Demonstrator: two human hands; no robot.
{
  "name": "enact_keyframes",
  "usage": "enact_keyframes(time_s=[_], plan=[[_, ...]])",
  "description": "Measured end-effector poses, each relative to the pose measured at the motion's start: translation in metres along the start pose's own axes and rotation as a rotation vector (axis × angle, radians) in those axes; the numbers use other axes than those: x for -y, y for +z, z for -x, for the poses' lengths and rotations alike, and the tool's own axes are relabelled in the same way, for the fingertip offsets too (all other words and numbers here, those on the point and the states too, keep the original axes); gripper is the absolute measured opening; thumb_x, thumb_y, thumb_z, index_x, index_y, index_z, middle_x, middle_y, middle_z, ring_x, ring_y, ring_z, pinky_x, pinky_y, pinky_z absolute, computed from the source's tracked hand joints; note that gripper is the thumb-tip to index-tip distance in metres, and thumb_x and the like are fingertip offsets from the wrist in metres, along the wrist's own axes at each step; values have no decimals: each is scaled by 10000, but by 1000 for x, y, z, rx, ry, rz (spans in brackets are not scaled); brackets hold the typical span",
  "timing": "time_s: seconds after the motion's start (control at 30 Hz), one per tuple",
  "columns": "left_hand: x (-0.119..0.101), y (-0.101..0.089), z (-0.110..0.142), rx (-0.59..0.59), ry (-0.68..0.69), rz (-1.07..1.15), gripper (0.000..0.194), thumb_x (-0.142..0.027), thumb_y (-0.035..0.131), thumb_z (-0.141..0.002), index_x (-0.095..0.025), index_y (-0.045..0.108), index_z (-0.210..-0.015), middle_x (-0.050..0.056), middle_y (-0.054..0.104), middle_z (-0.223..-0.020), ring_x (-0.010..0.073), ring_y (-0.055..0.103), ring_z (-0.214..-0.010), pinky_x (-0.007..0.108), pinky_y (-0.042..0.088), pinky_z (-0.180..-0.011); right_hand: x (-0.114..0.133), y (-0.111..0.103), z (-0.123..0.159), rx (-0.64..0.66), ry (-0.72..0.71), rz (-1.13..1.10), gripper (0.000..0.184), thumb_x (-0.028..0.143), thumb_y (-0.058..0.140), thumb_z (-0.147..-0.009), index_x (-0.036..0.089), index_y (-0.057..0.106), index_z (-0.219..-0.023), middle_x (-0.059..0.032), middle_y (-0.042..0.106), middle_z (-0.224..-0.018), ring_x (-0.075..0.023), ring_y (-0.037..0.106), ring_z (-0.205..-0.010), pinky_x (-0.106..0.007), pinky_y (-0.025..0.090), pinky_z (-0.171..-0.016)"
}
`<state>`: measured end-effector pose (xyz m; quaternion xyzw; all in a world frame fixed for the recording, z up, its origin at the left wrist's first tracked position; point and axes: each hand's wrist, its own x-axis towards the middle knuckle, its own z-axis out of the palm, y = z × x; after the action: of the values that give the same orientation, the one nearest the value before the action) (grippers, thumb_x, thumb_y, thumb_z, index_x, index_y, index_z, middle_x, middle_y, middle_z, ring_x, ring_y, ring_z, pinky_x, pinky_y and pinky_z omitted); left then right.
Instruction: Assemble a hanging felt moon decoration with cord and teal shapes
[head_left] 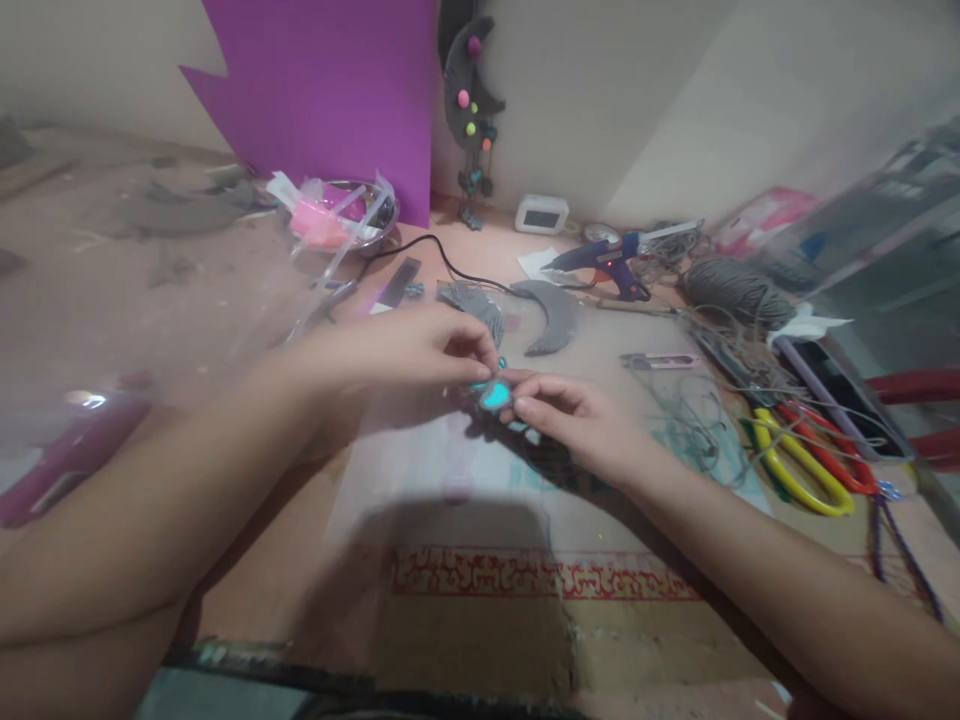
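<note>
My left hand and my right hand meet above the middle of the worktable. Between their fingertips is a small turquoise and grey ornament, blurred at its edges. Thumb and fingers of my right hand pinch its right side. My left fingers are closed at its upper left edge, where a bit of turquoise shows above. Just beyond the hands lie a grey crescent moon and a bundle of grey yarn. A white sheet with turquoise marks lies under the hands.
A blue glue gun with a lit red light stands at the back right, near a grey yarn ball. Yellow-handled scissors, a thread snipper and a phone lie right. Behind are a filled bowl and purple sheet.
</note>
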<state>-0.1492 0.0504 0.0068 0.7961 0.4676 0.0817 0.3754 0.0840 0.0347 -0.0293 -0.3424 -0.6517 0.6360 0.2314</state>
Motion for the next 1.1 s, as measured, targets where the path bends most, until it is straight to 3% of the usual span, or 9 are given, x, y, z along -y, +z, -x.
enact_keyframes(time_s=[0.23,0.33,0.53,0.63,0.7,0.83,0.93,1.1], plan=[[1,-4,0,-95,-41,137,233,-371,564,-876,-207,670,-1002,15,721,-971,147,655,-841,231,468,-728,-1,6,-1,134,49,-178,316,501,727,-831,193,679,-778,-37,726,-863,-158,673,-852,-318,519,-856],[3,-1,-1,-53,-61,125,250,-371,566,-870,-204,675,-1021,21,729,-934,150,660,-811,235,467,-705,0,-5,5,90,103,-166,343,531,730,-815,193,676,-784,-41,726,-846,-162,672,-831,-319,522,-836],[-3,26,-12,-63,-56,-43,254,-345,543,-860,-210,723,-979,19,750,-928,160,658,-800,249,432,-676,9,-40,6,55,182,99,418,598,736,-766,184,681,-741,-55,721,-781,-141,593,-666,-283,500,-664],[-7,31,-14,-84,-64,-46,265,-353,531,-873,-212,722,-993,16,754,-951,161,660,-823,250,442,-702,13,-51,7,104,190,120,393,578,724,-779,189,681,-742,-55,741,-817,-156,631,-708,-296,513,-698],[-7,28,-13,-42,-66,-34,278,-364,535,-883,-227,724,-1035,7,757,-996,164,669,-866,246,455,-733,16,-56,8,158,190,110,370,553,717,-796,188,681,-746,-52,746,-823,-173,667,-765,-314,524,-752],[-3,20,-7,151,-18,-34,290,-318,518,-915,-273,735,-1102,-20,763,-1037,147,684,-886,221,466,-758,13,-61,7,189,164,153,340,512,705,-824,176,693,-779,-50,747,-832,-166,667,-774,-311,513,-769],[-3,20,-3,215,59,-63,287,-219,503,-919,-259,758,-1044,-14,765,-1029,133,685,-893,208,465,-784,5,-60,1,72,112,213,368,538,665,-844,174,686,-789,-46,731,-828,-150,625,-717,-297,495,-719],[-10,25,-1,205,68,-132,307,-116,522,-868,-237,761,-1016,1,766,-1025,140,684,-901,226,468,-810,8,-53,3,-328,-93,311,300,494,627,-884,204,645,-809,-37,714,-868,-198,654,-852,-326,502,-823]])
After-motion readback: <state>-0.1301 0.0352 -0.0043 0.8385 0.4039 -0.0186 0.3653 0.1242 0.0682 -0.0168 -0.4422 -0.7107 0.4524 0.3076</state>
